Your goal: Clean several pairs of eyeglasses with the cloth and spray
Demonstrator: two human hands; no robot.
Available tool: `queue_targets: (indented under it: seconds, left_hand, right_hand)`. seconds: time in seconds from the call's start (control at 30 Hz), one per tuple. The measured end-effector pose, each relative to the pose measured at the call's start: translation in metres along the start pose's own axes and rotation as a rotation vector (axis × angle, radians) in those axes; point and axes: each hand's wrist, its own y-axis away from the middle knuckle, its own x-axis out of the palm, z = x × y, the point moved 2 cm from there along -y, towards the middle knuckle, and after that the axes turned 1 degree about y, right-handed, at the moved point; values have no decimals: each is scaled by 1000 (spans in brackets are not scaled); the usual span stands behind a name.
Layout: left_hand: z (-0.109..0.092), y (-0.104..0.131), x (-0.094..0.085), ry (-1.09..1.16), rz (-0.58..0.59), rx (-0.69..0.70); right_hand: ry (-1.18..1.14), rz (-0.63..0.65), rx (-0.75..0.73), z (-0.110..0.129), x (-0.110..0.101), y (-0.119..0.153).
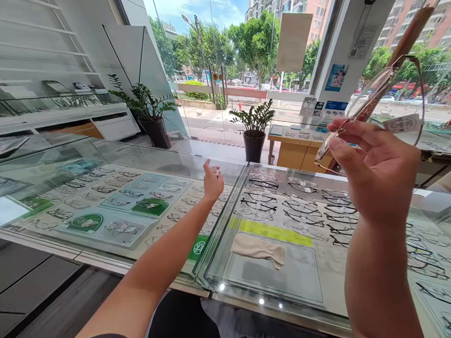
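At the upper left of the frame, white shelves (36, 48) are lining the wall. Further right, a potted plant (154, 128) is standing behind a glass display case (147, 158), where a rounded green card (84, 221) is lying among eyeglass frames. Near the centre, we are holding our left hand (213, 183) above the case, its fingers curling around a pale item (215, 170) too small for us to identify. Right of centre, a beige cloth (259, 249) is lying rumpled on a rectangular mat (280, 281), with dark spectacles (261, 195) resting in rows just beyond. At the upper right, we are holding thin-rimmed glasses (325, 147) aloft at a tilt; our right hand (382, 166) is pinching them between thumb and fingers, and a tag (403, 124) is showing beside the knuckles.
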Motion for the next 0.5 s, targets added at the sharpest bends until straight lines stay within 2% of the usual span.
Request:
queue_targets:
  seconds: [0.1,0.2,0.33,0.4,0.5]
  left_hand:
    - [-7,1,-2,51,36,-45]
    - [-39,5,0,173,108,1]
    - [-120,16,8,374,249,76]
    - [-165,27,13,636,386,44]
    - [-221,46,13,830,493,94]
  right_hand:
    - [1,19,25,-1,1,-1]
    - [-8,48,55,-6,2,-3]
    - [-91,175,165,-15,6,-6]
    - [-125,210,212,-17,6,-7]
    - [-147,231,262,-18,6,-7]
